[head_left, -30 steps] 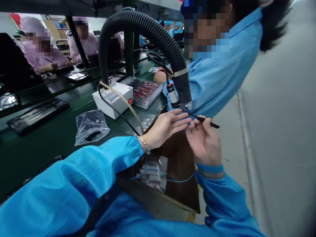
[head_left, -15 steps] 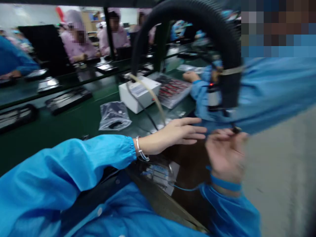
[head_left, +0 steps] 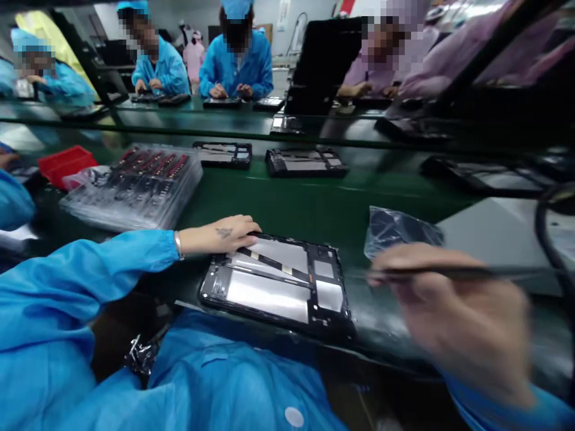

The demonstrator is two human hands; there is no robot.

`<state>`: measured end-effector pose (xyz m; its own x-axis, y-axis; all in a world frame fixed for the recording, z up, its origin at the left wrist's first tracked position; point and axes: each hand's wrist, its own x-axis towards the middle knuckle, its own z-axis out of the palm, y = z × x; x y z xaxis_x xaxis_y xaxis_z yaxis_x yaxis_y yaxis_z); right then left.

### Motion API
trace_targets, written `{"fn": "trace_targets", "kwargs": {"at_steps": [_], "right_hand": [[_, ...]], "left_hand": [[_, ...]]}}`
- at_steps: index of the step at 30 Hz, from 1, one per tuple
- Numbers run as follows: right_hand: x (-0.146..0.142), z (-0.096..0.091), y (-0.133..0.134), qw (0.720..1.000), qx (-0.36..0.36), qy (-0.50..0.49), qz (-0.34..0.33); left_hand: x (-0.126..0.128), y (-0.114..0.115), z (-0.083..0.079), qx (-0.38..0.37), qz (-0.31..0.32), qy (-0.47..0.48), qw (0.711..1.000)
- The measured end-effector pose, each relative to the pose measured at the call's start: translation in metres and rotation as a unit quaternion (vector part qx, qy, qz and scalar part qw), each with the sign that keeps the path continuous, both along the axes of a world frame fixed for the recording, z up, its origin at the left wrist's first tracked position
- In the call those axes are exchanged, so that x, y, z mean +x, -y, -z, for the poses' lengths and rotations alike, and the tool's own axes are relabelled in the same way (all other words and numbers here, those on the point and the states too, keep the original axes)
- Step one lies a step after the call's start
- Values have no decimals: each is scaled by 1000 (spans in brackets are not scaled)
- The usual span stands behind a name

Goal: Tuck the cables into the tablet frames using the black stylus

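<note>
An opened tablet (head_left: 269, 293) lies flat in front of me, its silver battery plates and dark frame facing up. My left hand (head_left: 229, 234), wearing a bracelet, grips its far left edge, with the thumb on the inner face and the other fingers over the rim. To the right of the tablet, raised and blurred, is my right hand (head_left: 453, 311). Its fingers are closed around dark, slim tweezers (head_left: 458, 273), whose thin tip points left towards the tablet without touching it.
Clear plastic trays (head_left: 139, 185) of small red and black parts are stacked on the left, near a red bin (head_left: 67, 166). Two more opened tablets (head_left: 306, 161) lie along the line. A plastic bag (head_left: 398, 227) and a white box (head_left: 494, 236) are on the right. Co-workers sit opposite.
My view has swung left from the black hose to the bench. My left hand, earlier empty, now grips the tablet. My right hand, earlier raised near the hose, now holds tweezers by the tablet.
</note>
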<state>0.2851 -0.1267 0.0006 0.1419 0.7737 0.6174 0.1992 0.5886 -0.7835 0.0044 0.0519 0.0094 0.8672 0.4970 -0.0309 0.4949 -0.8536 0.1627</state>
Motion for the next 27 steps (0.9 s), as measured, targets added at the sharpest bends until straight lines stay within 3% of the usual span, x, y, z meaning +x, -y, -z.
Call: {"fn": "trace_targets", "kwargs": {"at_steps": [1,3,6,10,19,27], "right_hand": [[-12,-4,-18,999,-20,18,-33],[-32,-2,-49,995,-63,66,-30],[-46,14,-75,985,-108,136,2],[-46,25,-73,974,-120,187,36],[-55,11,-66,961,-109,251,32],[-53,11,-65,954,-127,267,42]], "left_hand": [[-3,6,9,11,-5,23,1000],[-6,17,18,27,-3,52,998],[-14,30,19,31,31,56,997],[-22,37,20,46,34,52,997],[-16,35,32,58,18,70,996],[-15,30,39,81,25,105,991]]}}
